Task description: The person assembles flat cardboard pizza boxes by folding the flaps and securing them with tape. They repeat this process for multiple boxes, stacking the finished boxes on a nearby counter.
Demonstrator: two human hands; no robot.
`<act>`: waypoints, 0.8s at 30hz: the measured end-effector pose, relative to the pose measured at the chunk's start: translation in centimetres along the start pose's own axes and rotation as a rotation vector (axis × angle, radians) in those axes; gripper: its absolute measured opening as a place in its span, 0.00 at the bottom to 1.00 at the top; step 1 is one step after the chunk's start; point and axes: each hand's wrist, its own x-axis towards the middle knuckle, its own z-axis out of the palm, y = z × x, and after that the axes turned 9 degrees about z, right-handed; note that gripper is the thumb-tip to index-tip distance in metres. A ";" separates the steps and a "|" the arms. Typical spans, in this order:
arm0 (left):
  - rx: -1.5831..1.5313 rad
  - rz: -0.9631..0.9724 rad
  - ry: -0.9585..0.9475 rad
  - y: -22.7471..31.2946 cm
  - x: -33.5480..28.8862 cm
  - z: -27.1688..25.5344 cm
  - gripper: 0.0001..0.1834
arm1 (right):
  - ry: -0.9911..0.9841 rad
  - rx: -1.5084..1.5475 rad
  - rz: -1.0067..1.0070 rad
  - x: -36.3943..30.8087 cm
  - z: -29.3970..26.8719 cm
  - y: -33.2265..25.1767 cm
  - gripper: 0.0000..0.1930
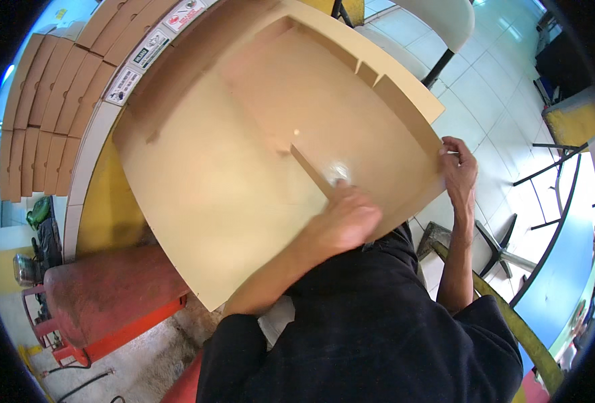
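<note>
The tiled floor (485, 107) is being lit brightly, with glare being thrown back at its far end. The cardboard (244, 178) is being darkened by shadow along its upper left side. The left hand (351, 218) is being softened by blur. Straight edges are being bent toward the black rim.

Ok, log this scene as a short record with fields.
Left hand: curled, near end of an upright strip of brown cardboard; exact grip unclear
Right hand: fingers bent, at the cardboard's right-hand corner
Cardboard wall: raised along the far right side, slit in places
Far left: stacked brown boxes
Lower left: red cylinder
Far right: blue tabletop
Floor: white tiles, upper right
</note>
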 end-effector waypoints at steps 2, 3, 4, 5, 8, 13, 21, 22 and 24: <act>0.051 -0.044 -0.069 0.3 -1.0 -2.6 0.13 | -0.092 -0.051 0.028 -1.6 0.3 -1.0 0.15; 0.041 -0.047 -0.012 0.1 -1.5 -2.8 0.15 | -0.144 -0.035 0.000 -1.8 0.9 -1.5 0.13; 0.032 -0.051 0.045 -0.1 -1.6 -2.8 0.17 | -0.219 -0.001 0.027 -2.2 1.5 -2.3 0.12; 0.031 -0.007 0.182 0.0 -1.5 -2.4 0.18 | -0.299 0.030 0.058 -3.1 2.2 -3.3 0.12; -0.007 -0.172 0.130 1.6 0.9 -1.3 0.16 | -0.446 0.168 0.046 -5.0 5.3 -4.6 0.14; 0.240 -0.132 0.513 1.2 0.3 2.0 0.09 | -0.571 0.205 0.043 -6.1 7.9 -4.8 0.15; 0.089 -0.438 0.689 0.0 -1.9 1.6 0.08 | -0.681 0.243 0.179 -6.6 8.1 -4.4 0.17; 0.060 -0.508 0.645 -0.2 -1.7 1.6 0.09 | -0.719 0.256 0.225 -7.0 7.9 -5.2 0.18; -0.008 -0.557 0.497 -0.8 -1.4 0.7 0.13 | -0.754 0.433 0.285 -8.0 8.3 -6.1 0.21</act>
